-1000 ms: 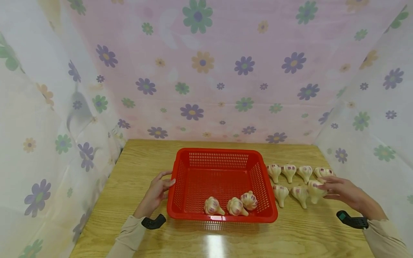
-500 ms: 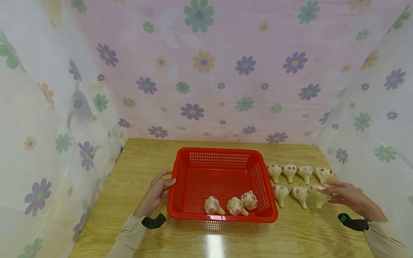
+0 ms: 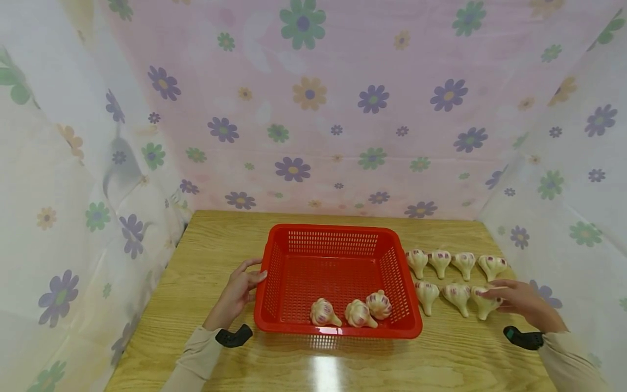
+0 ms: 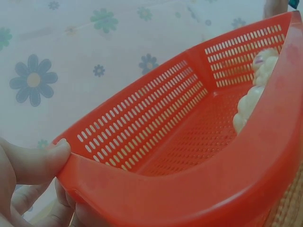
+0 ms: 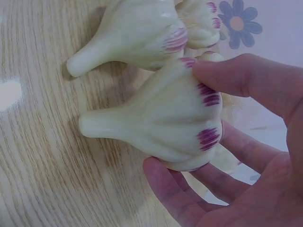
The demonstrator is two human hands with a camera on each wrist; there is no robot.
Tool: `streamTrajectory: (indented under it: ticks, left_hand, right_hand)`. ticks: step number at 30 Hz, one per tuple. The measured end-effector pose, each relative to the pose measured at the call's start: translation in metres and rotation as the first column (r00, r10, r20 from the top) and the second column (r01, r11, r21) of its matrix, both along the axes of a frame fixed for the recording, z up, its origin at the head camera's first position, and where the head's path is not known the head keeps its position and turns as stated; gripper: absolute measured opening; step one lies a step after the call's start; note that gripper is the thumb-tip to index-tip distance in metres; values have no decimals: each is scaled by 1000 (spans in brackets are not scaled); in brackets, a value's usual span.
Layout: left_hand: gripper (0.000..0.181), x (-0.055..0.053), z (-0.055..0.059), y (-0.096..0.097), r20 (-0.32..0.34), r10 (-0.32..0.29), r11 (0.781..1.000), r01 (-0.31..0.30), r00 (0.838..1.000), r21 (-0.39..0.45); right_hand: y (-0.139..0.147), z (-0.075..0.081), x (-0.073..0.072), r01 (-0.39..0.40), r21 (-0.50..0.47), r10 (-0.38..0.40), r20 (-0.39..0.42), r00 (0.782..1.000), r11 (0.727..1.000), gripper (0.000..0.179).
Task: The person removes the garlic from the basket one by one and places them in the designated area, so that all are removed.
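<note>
My left hand (image 3: 240, 289) grips the left rim of a red plastic basket (image 3: 338, 329). In the left wrist view its thumb (image 4: 42, 161) lies over the rim, with fingers curled beneath. Inside the basket three garlic bulbs (image 3: 323, 312) lie along the near side. At the right, my right hand (image 3: 526, 302) holds a garlic bulb (image 3: 482, 302) at the end of the front row. The right wrist view shows thumb and fingers around the broad end of this garlic bulb (image 5: 165, 118), its stem pointing away from the palm. A neighbouring garlic bulb (image 3: 456, 296) lies just left of it.
Behind the front row, several garlic bulbs (image 3: 440, 261) form a back row on the wooden table (image 3: 220, 234). The front row's leftmost bulb (image 3: 427, 295) lies close to the basket's right wall. Flowered cloth (image 3: 338, 109) encloses the table at the back and both sides.
My right hand has shifted the end bulb of the front row, first rightward and then slightly back toward the left and nearer. The left hand and basket stay in place.
</note>
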State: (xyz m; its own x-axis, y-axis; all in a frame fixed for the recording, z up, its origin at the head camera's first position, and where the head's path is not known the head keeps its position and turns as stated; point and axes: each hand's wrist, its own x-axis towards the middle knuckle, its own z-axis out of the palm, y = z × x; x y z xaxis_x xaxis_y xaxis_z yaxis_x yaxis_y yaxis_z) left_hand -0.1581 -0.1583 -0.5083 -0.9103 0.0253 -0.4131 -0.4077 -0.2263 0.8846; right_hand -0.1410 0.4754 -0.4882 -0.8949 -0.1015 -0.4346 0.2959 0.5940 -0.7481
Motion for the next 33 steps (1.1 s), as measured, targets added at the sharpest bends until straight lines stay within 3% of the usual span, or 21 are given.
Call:
streamTrajectory:
  ticks: [7, 13, 24, 33]
  left_hand:
    - [42, 0, 0, 1, -10, -6, 1000, 6, 1000, -2]
    - [42, 0, 1, 1, -12, -4, 1000, 4, 1000, -3]
    - [41, 1, 3, 0, -27, -8, 1000, 8, 1000, 11]
    - [43, 3, 0, -1, -26, -7, 1000, 7, 1000, 4]
  right_hand:
    - [-6, -3, -9, 51, 99, -52, 12, 999, 994, 78]
    - [-12, -2, -10, 49, 150, -43, -43, 998, 987, 68]
    - [-12, -7, -11, 76, 144, -66, -74, 995, 987, 70]
    - [-12, 3, -10, 47, 147, -31, -107, 994, 988, 70]
